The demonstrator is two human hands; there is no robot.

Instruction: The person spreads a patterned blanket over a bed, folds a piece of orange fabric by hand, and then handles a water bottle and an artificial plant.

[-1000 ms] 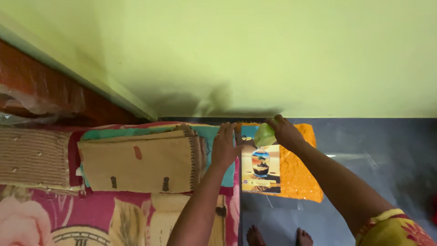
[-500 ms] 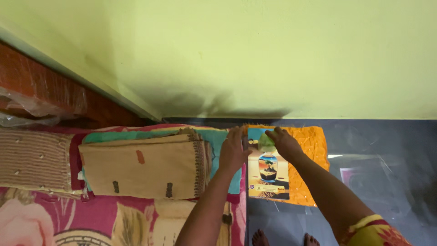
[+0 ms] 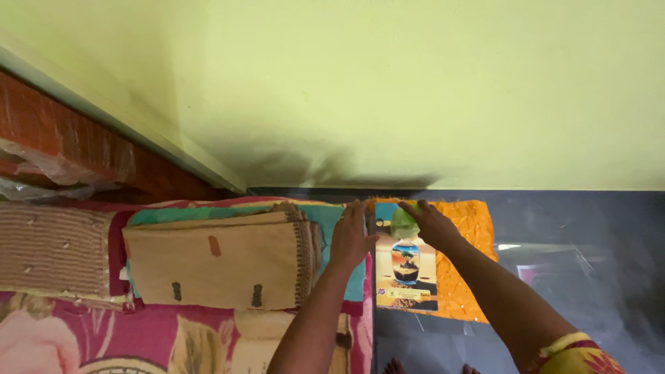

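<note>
The left hand (image 3: pixel 350 239) lies flat, fingers spread and holding nothing, pressing on the teal cloth (image 3: pixel 332 221) at the edge of the bed (image 3: pixel 201 325). Just left of those fingers sits a folded tan cloth (image 3: pixel 215 260) with small dark marks. The right hand (image 3: pixel 428 225) reaches down beside the bed, its fingers pinched around a small green piece (image 3: pixel 402 224); what that piece is I cannot make out. Under those fingers is a printed card (image 3: pixel 406 273) picturing a jar, resting on an orange cloth (image 3: pixel 471 266) that lies on the grey floor (image 3: pixel 582 277).

To do this well, I judge the flat hand should keep the bedding steady while the other works the green piece gently, without dragging the card off the orange cloth.

The gap between bed and card is in shadow, so I cannot tell whether the card touches the bed. The brown wooden frame (image 3: pixel 83 145) and striped cloth (image 3: pixel 52 249) run off the left edge.
</note>
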